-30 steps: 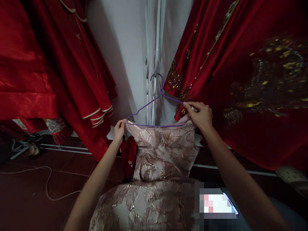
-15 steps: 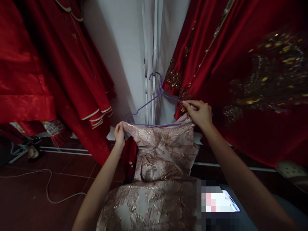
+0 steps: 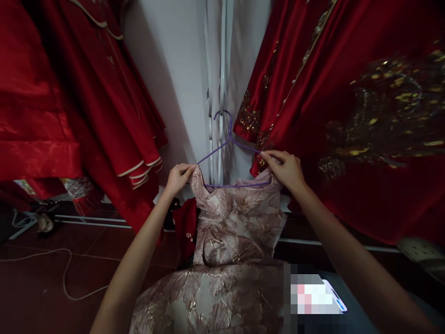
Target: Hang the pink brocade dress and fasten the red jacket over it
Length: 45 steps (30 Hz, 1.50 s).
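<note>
Pink brocade dress (image 3: 236,218) onto purple wire hanger (image 3: 227,148)
Pinching shoulders at hanger's ends with fingers of left hand (image 3: 179,177), right hand (image 3: 285,168); keep pull even.

Red robes (image 3: 69,106) hanging left; gold-embroidered red gowns (image 3: 347,116) right; white cable (image 3: 64,273) on tiled floor (image 3: 31,297).

Both bare arms reach forward from the lower edge of the view and angle slightly toward each other. The left forearm (image 3: 135,260) rises from the bottom left, and the left hand (image 3: 179,176) is closed in a pinch with its knuckles up. The right forearm (image 3: 347,264) rises from the bottom right. The right hand (image 3: 285,168) is curled palm-down with thumb and fingers pinched together, nearly level with the left.
</note>
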### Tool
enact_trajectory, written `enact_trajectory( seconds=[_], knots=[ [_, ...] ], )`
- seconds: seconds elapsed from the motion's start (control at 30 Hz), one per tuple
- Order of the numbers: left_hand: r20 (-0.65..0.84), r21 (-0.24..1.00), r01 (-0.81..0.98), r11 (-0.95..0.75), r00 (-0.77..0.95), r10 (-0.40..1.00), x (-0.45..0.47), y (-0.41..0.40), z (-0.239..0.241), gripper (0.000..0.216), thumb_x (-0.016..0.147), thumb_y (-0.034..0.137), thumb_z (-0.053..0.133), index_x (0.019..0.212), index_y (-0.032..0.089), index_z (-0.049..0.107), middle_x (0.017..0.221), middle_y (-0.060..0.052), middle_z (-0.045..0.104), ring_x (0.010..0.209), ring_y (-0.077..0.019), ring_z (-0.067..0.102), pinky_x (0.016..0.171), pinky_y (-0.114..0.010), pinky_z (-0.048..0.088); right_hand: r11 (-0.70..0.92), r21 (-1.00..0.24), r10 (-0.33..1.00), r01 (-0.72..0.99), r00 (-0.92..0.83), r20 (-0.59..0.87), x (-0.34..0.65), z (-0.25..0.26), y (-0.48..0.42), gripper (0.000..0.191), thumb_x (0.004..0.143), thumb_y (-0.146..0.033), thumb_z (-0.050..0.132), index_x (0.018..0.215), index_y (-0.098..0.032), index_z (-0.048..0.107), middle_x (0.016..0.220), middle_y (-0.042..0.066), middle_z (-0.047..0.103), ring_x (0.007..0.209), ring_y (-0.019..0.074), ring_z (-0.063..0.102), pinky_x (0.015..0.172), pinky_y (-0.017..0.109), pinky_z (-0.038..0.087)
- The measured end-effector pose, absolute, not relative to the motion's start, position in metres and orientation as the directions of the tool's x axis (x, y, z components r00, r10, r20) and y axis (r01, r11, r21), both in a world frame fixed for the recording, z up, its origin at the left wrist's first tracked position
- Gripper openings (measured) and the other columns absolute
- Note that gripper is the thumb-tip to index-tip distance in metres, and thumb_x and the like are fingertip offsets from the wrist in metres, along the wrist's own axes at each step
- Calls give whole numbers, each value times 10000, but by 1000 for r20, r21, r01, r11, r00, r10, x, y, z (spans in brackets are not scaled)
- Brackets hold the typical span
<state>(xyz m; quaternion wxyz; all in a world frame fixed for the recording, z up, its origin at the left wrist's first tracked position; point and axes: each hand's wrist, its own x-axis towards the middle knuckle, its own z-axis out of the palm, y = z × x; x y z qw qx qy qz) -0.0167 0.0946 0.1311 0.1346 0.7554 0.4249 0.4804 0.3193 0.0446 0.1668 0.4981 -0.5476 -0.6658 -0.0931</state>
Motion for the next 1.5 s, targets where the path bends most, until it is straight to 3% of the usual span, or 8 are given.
enact_trajectory(
  seconds=[0.17, 0.33, 0.5, 0.7, 0.93, 1.1, 1.27, 1.5],
  knots=[
    [450, 789, 539, -296, -178, 875, -24, 77, 74, 307, 878, 237, 295, 1070, 147, 518, 899, -84, 641, 864, -171, 604, 825, -326, 450, 372, -456, 665, 809, 111, 738, 318, 164, 48, 352, 809, -496, 480, 918, -245, 701, 860, 27, 705, 790, 213, 626, 753, 323, 434],
    [213, 775, 631, -33, -212, 954, -10, 34, -15, 315, 724, 220, 536, 1000, 105, 433, 1025, -162, 529, 1030, -250, 528, 915, -407, 394, 366, -449, 656, 815, 117, 746, 318, 162, 50, 356, 808, -500, 480, 919, -242, 700, 858, 34, 704, 796, 215, 626, 771, 335, 434],
    [183, 793, 606, -70, -127, 975, -13, 4, -45, 305, 736, 262, 528, 985, 141, 400, 1005, -103, 520, 943, -183, 560, 888, -345, 425, 375, -443, 651, 814, 109, 751, 318, 161, 49, 344, 811, -498, 476, 913, -253, 696, 886, 29, 704, 817, 217, 625, 794, 343, 430],
    [24, 553, 830, 75, -106, 994, -14, -22, -51, 353, 830, 261, 391, 1126, 71, 411, 1038, -207, 557, 946, -260, 592, 826, -378, 438, 376, -437, 619, 817, 130, 775, 315, 160, 48, 319, 803, -489, 494, 877, -256, 698, 877, 28, 706, 818, 220, 625, 823, 368, 414],
    [-14, 747, 664, -17, 42, 999, -57, -32, -75, 314, 790, 166, 408, 1077, 116, 525, 1005, -134, 642, 926, -189, 610, 837, -303, 443, 374, -463, 666, 803, 115, 737, 319, 160, 51, 321, 811, -490, 479, 899, -268, 694, 878, 12, 707, 837, 214, 627, 825, 343, 424],
    [119, 900, 433, -46, -143, 983, -87, -10, -24, 329, 755, 436, 515, 877, 146, 610, 803, -57, 668, 756, -182, 598, 704, -285, 471, 404, -502, 701, 764, 94, 707, 319, 161, 51, 335, 808, -495, 477, 905, -259, 694, 909, 7, 704, 846, 210, 630, 807, 322, 439],
    [169, 942, 321, -99, -197, 966, -85, 63, 86, 343, 699, 477, 581, 777, 144, 614, 683, -30, 640, 629, -153, 557, 600, -250, 433, 408, -527, 736, 746, 73, 673, 316, 165, 45, 345, 815, -478, 467, 930, -243, 691, 933, 15, 700, 877, 222, 625, 820, 338, 441],
    [525, 555, 755, -350, 9, 851, 9, 105, 209, 205, 745, 352, 569, 667, 164, 591, 644, -55, 607, 724, -196, 581, 672, -259, 387, 419, -480, 733, 771, 24, 680, 310, 172, 19, 332, 809, -450, 487, 966, -249, 698, 969, 10, 695, 911, 241, 630, 825, 337, 458]
  ],
)
